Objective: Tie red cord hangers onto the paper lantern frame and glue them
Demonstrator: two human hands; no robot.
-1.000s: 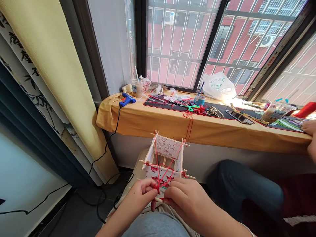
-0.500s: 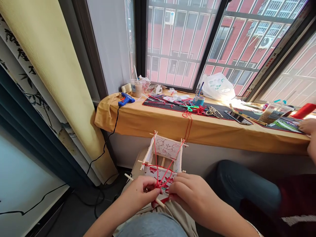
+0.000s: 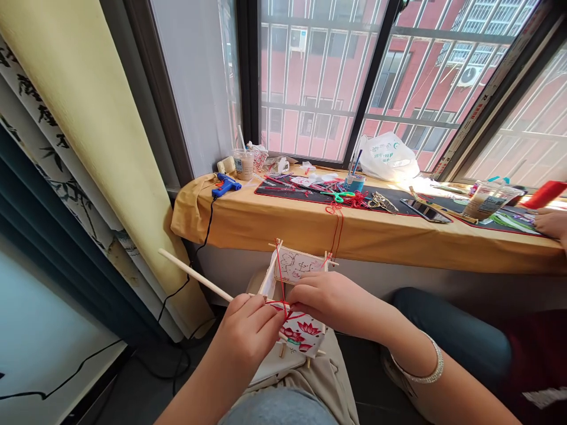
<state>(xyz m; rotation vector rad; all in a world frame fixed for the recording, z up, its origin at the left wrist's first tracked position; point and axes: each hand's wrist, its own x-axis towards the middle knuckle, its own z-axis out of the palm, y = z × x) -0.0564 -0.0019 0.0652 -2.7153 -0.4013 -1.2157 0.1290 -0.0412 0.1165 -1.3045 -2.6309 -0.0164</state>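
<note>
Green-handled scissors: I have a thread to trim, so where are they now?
In the head view, the green-handled scissors lie on the black mat below the window, just left of the red thread tangle.

Barred window (image 3: 310,82) above a ledge (image 3: 266,218), yellow curtain (image 3: 88,118) left.

Stick frame (image 3: 301,265) sat before desk (image 3: 248,219), loose stick (image 3: 199,277) sloping out left, cord (image 3: 281,274) across frame. Glue gun (image 3: 227,185) on desk's left end, drink cup (image 3: 244,166) just behind. Mat (image 3: 277,190) right of both; scissors (image 3: 338,196) on it, phone (image 3: 426,211) farther right. Plastic bag (image 3: 388,156) behind mat. Window (image 3: 310,82) behind desk, curtain (image 3: 97,153) left.
</note>
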